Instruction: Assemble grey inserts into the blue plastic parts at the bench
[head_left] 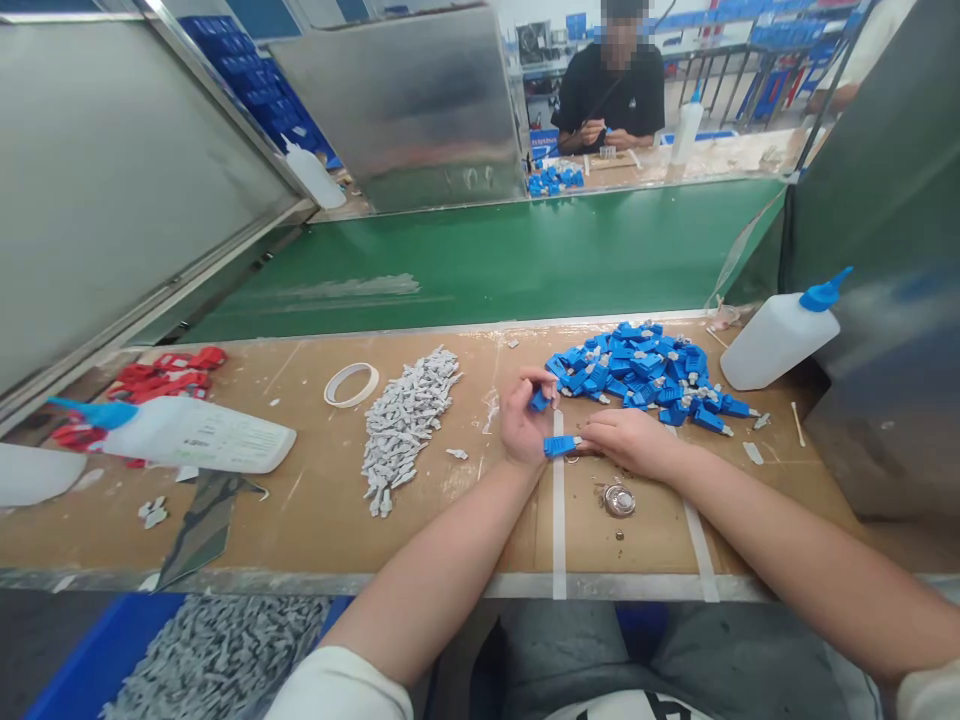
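Left hand: my left hand [525,420] is curled around a blue piece [540,400], just below the left edge of the blue heap [634,370].
Right hand: my right hand [630,440] has its fingertips narrowed on the pale end of a second piece [558,446], below the heap; the blue end points to my left wrist, and I cannot tell whether it touches.
Blue heap: piled loosely on the worktop [315,540], many of the pieces showing pale tips.
Metal disc: a small, round, shiny disc [619,500] lies nearer me than the heap, between two white strips [559,530] stuck to the worktop.
Grey heap: the grey heap [409,425] spreads left of the blue heap.
Tape: the tape roll [346,402] lies flat, farther left of the blue heap than the grey one.
Bottles: a blue-tipped bottle [780,342] is just right of the heap; a labelled bottle [214,433] lies on its side, well to the heap's left, near red pieces [161,378].
Swab: a swab [798,424] lies right of the heap.
Belt: the green belt [487,260] runs beyond the heap.
Co-worker: a person in black [611,100] sits across the belt from the heap, hands raised around something small and blue.
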